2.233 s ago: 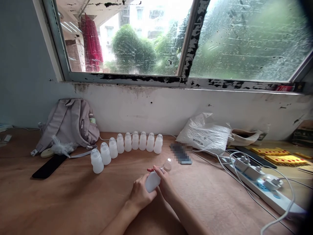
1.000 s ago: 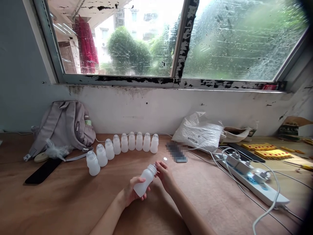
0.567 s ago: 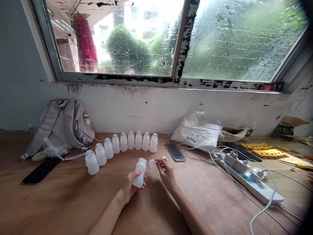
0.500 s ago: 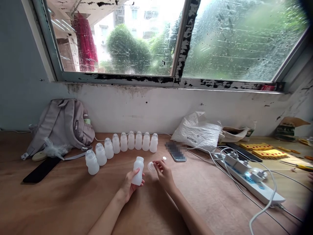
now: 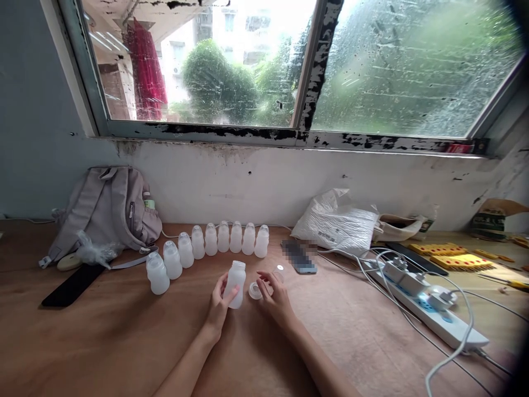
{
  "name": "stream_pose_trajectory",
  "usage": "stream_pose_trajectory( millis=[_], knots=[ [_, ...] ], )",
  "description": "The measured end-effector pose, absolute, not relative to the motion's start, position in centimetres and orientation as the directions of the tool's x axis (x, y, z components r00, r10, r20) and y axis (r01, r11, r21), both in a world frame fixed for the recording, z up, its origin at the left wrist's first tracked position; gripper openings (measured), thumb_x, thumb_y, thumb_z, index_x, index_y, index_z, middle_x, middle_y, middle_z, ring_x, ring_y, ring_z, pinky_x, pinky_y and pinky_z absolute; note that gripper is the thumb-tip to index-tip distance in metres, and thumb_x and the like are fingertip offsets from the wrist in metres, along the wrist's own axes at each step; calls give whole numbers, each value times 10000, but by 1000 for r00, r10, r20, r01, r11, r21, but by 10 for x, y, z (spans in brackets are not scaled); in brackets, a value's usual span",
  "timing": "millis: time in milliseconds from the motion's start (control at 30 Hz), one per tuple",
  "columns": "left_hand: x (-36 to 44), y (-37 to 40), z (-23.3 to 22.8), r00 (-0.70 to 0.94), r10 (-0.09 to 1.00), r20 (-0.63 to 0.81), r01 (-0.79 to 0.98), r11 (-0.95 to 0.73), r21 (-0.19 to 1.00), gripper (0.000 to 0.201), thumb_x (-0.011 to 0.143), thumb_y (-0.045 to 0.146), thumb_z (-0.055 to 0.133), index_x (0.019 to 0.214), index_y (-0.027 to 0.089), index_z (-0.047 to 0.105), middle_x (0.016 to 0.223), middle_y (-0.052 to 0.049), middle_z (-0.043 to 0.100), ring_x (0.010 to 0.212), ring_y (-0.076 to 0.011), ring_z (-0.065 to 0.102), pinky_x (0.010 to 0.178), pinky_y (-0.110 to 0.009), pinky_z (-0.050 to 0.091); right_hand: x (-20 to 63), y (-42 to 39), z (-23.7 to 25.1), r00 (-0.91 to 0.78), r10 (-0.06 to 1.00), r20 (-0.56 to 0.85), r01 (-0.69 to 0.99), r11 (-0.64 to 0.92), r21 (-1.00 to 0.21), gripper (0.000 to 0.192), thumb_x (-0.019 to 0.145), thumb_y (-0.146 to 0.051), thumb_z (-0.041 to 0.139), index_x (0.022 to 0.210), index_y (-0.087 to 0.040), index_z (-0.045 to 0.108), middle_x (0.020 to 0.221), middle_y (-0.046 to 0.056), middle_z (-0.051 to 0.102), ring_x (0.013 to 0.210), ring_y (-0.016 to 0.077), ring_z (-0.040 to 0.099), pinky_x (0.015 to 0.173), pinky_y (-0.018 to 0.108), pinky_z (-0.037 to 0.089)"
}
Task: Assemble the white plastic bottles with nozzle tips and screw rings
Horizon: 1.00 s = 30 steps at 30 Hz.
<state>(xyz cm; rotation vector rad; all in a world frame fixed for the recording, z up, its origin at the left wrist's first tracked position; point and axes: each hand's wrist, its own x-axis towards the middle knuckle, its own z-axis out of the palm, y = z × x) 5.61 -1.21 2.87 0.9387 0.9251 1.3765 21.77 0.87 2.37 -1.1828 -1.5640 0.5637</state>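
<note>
My left hand (image 5: 221,300) is wrapped round a frosted white baby bottle (image 5: 237,281), which stands nearly upright with its threaded neck uncovered. On the table just right of it lies a translucent screw ring (image 5: 255,290). My right hand (image 5: 273,295) hovers beside that ring, its fingers apart and nothing between them; whether a fingertip touches the ring I cannot tell. Behind its fingers is a clear cap (image 5: 280,272) with a small white disc on or by it. A curved row of several capped baby bottles (image 5: 198,242) stands further back.
At the left are a grey backpack (image 5: 109,209), a plastic bag (image 5: 97,251) and a black flat case (image 5: 72,286). A phone (image 5: 301,258) and a silver mailer bag (image 5: 336,223) lie back right. A power strip (image 5: 430,309) with trailing cables fills the right side, near yellow parts (image 5: 460,256).
My right hand has let go of the screw ring, which now lies flat on the table, and its fingers have spread. The bottle in my left hand has risen slightly and turned more upright.
</note>
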Motion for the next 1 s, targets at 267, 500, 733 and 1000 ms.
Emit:
stream_pose_trajectory(
  millis=[267, 500, 733, 1000],
  knots=[
    [62, -9, 18, -41, 987, 155, -171, -160, 972, 522, 568, 292, 715, 1026, 172, 495, 960, -78, 585, 938, -221, 536, 808, -301, 412, 210, 0, 29, -68, 920, 386, 301, 388, -871, 243, 724, -381, 562, 928, -258, 612, 921, 47, 599, 922, 241, 509, 815, 354, 387],
    [64, -16, 17, -21, 970, 243, -72, -243, 967, 593, 566, 271, 717, 1104, 221, 472, 1170, -74, 497, 1127, -234, 415, 913, -312, 338, 211, 0, 35, 61, 910, 411, 221, 389, -894, 366, 680, -363, 618, 1007, -225, 531, 924, 47, 602, 873, 232, 535, 774, 336, 408],
    [63, -11, 9, -24, 973, 230, 70, -227, 971, 525, 614, 284, 667, 1098, 231, 470, 1150, -73, 495, 1090, -232, 434, 883, -341, 336, 275, 63, 57, 350, 752, 559, 490, 362, -793, 525, 643, -431, 615, 1094, -188, 500, 1077, 108, 544, 950, 244, 510, 824, 373, 387],
    [63, -6, 2, -11, 976, 217, 75, -216, 974, 472, 591, 231, 667, 1035, 240, 507, 1058, -57, 533, 1033, -223, 468, 898, -353, 330, 305, 117, 29, 201, 912, 357, 452, 236, -860, 439, 591, -411, 634, 967, -207, 540, 856, 55, 633, 799, 235, 577, 730, 370, 428]
  ],
)
